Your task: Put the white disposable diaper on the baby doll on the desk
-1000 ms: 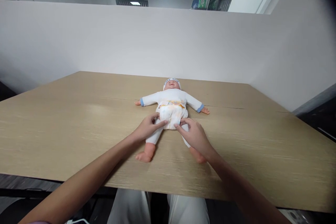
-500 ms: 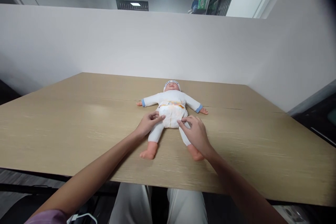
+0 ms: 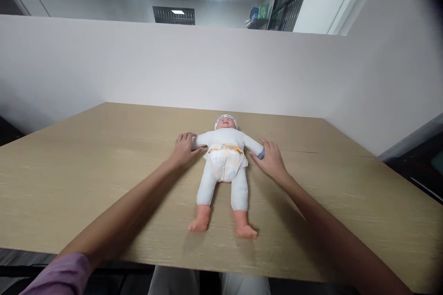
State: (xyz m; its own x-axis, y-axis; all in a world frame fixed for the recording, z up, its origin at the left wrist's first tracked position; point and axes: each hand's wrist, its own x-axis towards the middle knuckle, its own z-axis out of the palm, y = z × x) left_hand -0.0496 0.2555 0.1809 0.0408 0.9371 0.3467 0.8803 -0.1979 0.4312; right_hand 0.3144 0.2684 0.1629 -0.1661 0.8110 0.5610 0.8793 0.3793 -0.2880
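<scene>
A baby doll (image 3: 226, 136) in white clothes and a white headband lies on its back, head away from me, arms spread. A white diaper (image 3: 226, 166) with an orange-patterned waistband covers its hips. My left hand (image 3: 185, 150) grips the end of the doll's arm on the left, thumb below and fingers above, hiding the cuff and doll hand. On the other side, my right hand (image 3: 272, 159) holds the arm's end by the blue cuff (image 3: 261, 153), and that doll hand is hidden too. Both bare doll feet point toward me, legs slightly apart.
The wooden table (image 3: 104, 156) has a thin seam across its far part. Behind it stands a white partition wall (image 3: 166, 64), which continues along the right side. A dark object (image 3: 418, 161) is beyond the table's right edge. My legs (image 3: 175, 281) are under the front edge.
Both hands have left the diaper's sides and moved outward and up to the doll's arms. The doll's legs now lie uncovered and straighter. The view has tilted up slightly.
</scene>
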